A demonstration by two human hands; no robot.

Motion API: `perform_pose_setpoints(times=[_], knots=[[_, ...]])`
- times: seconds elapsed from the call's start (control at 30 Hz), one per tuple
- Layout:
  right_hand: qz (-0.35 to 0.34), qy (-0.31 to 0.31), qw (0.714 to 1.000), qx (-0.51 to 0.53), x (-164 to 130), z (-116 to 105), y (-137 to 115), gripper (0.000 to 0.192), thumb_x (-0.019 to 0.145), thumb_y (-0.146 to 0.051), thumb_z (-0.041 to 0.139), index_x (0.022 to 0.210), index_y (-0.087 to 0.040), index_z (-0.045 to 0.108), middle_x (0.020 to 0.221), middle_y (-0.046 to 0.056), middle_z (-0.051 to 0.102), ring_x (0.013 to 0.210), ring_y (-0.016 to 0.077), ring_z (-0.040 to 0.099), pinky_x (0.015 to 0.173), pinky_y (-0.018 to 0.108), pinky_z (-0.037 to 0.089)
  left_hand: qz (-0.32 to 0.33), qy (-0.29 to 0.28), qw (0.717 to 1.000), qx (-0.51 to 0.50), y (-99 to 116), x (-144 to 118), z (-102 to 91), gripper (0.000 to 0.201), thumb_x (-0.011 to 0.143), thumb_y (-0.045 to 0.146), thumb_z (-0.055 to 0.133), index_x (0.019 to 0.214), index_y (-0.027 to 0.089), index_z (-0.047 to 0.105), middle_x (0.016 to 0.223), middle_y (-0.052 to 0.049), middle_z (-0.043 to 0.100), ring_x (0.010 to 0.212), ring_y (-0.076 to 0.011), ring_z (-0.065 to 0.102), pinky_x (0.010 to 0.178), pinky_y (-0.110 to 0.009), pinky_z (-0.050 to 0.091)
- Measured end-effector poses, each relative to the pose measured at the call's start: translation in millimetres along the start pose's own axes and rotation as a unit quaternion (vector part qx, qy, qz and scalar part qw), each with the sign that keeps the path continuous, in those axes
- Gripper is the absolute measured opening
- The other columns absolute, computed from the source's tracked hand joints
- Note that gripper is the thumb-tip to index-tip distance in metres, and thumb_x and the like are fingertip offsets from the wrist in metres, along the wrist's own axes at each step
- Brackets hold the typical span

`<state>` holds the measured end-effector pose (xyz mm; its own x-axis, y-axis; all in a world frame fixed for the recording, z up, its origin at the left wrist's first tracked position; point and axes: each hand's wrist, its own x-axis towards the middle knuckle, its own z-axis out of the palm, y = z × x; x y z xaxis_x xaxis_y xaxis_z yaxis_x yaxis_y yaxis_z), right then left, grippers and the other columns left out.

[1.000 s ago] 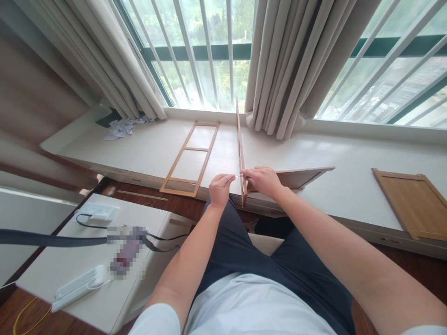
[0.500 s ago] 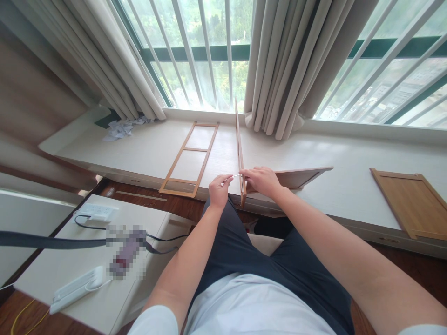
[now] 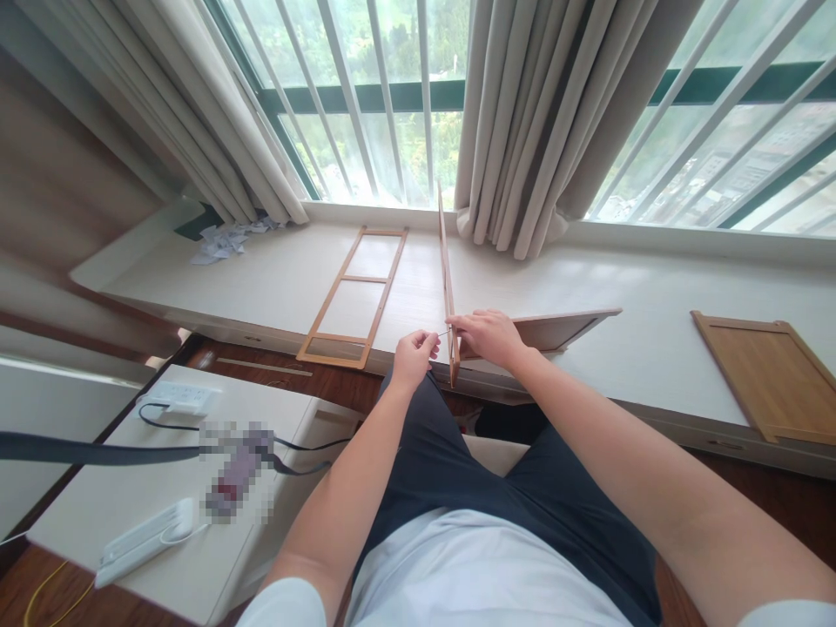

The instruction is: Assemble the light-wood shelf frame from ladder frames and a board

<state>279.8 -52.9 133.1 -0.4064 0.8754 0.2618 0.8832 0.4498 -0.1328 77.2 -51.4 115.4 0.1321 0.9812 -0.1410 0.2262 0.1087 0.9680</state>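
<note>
Left hand (image 3: 414, 355), pinched on a thin metal tool (image 3: 441, 332), has closed in on the upright wooden panel (image 3: 447, 287) on the window ledge (image 3: 274, 279); right hand (image 3: 487, 335) stays clamped around the panel's near end; fastening apparently proceeding.

Home room, curtained barred window (image 3: 405, 96), wide sill (image 3: 588, 287), wooden floor (image 3: 274, 374), power strips (image 3: 144, 540)

White short sleeves, dark trousers

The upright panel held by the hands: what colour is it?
Light brown wood panel, clearest in the head view.
</note>
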Motion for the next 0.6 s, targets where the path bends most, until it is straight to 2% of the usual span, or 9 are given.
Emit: perform_pose_setpoints(times=[0.1,0.6], knots=[[-0.001,0.002,1.000,-0.001,0.0,0.5,-0.1,0.030,0.100,-0.026,0.053,0.127,-0.028,0.065,0.105,0.003,0.078,0.094,0.0216,0.065,0.079,0.032,0.038,-0.017,-0.019,1.000,-0.009,2.6,2.2,-0.2,0.033,0.082,0.047,0.063,0.078,0.015,0.068,0.071,-0.005,0.065,0.061,-0.0143,0.061,0.041,-0.020,0.040],[0.000,0.007,1.000,0.001,0.2,2.8,1.7,0.030,0.098,-0.026,0.055,0.126,-0.030,0.066,0.102,0.003,0.078,0.093,0.0216,0.065,0.078,0.032,0.038,-0.037,0.004,0.999,-0.019,8.2,1.0,-0.8,0.034,0.079,0.049,0.065,0.077,0.015,0.068,0.071,-0.004,0.064,0.060,-0.0134,0.059,0.042,-0.020,0.039]])
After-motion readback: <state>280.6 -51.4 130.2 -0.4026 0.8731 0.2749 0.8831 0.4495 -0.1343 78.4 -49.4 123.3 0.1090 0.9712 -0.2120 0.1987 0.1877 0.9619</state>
